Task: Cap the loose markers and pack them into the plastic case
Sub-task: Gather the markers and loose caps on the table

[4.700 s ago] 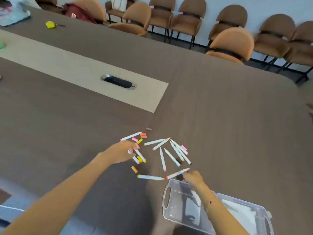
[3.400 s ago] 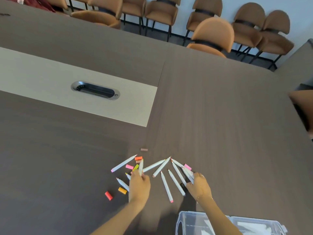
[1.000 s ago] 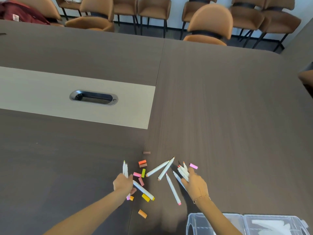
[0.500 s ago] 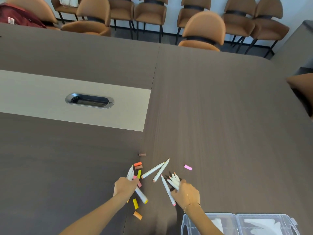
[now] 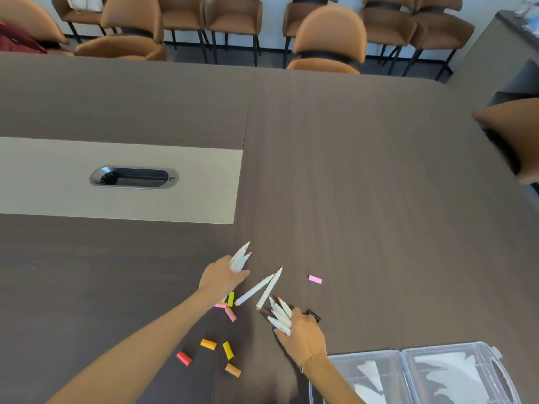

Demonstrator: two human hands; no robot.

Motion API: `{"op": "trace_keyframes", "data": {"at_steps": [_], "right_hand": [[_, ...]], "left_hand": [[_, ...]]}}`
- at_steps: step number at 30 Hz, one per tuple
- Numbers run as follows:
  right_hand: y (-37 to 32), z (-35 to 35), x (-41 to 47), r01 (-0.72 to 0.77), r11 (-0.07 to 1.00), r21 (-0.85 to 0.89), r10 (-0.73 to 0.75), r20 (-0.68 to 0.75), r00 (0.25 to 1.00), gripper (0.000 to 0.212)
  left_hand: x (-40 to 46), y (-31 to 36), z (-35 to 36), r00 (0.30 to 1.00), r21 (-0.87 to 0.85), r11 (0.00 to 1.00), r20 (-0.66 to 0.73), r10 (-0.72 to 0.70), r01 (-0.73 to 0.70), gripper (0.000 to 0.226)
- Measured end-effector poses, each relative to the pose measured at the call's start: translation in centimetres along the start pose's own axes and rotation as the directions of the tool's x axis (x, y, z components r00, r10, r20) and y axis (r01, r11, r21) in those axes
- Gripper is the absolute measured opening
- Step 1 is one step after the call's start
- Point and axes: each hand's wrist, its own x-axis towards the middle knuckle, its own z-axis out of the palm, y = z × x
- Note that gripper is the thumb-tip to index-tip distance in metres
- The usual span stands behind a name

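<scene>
My left hand (image 5: pixel 221 277) grips a small bundle of white uncapped markers (image 5: pixel 239 258), tips pointing away from me. My right hand (image 5: pixel 303 336) holds several more uncapped markers (image 5: pixel 280 316) fanned out near the table. Two loose white markers (image 5: pixel 264 285) lie between the hands. Loose caps are scattered: a pink cap (image 5: pixel 315 279) to the right, a yellow-green cap (image 5: pixel 231 298) and a pink one (image 5: pixel 230 314) by my left wrist, and orange, yellow and red caps (image 5: pixel 208 344) nearer me. The clear plastic case (image 5: pixel 408 371) lies open at the lower right.
The large dark wooden table (image 5: pixel 364 185) has a beige inlay with a metal cable port (image 5: pixel 133 178). Brown chairs (image 5: pixel 328 39) line the far side, and one chair (image 5: pixel 513 135) stands at the right edge.
Both hands have gathered more markers off the table and lifted them; the left bundle moved up and away from me. Fewer markers lie loose, and the caps stay scattered.
</scene>
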Motion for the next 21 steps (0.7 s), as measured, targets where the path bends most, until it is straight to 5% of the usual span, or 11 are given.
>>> {"op": "trace_keyframes", "data": {"at_steps": [7, 13, 21], "right_hand": [[0.1, 0.0, 0.7, -0.137, 0.987, 0.088, 0.132, 0.051, 0.99, 0.026], [0.4, -0.7, 2.4, -0.234, 0.897, 0.376, 0.269, -0.04, 0.962, 0.022], [-4.2, -1.0, 5.8, -0.293, 0.788, 0.541, 0.381, -0.055, 0.923, 0.036]], "left_hand": [[0.8, 0.1, 3.7, 0.984, 0.2, 0.966, 0.099, 0.15, -0.167, 0.032], [1.3, 0.4, 5.1, 0.963, 0.254, 0.939, 0.193, 0.188, -0.234, 0.027], [1.5, -0.7, 2.5, 0.997, -0.202, 0.979, 0.081, 0.01, 0.007, 0.019]]}}
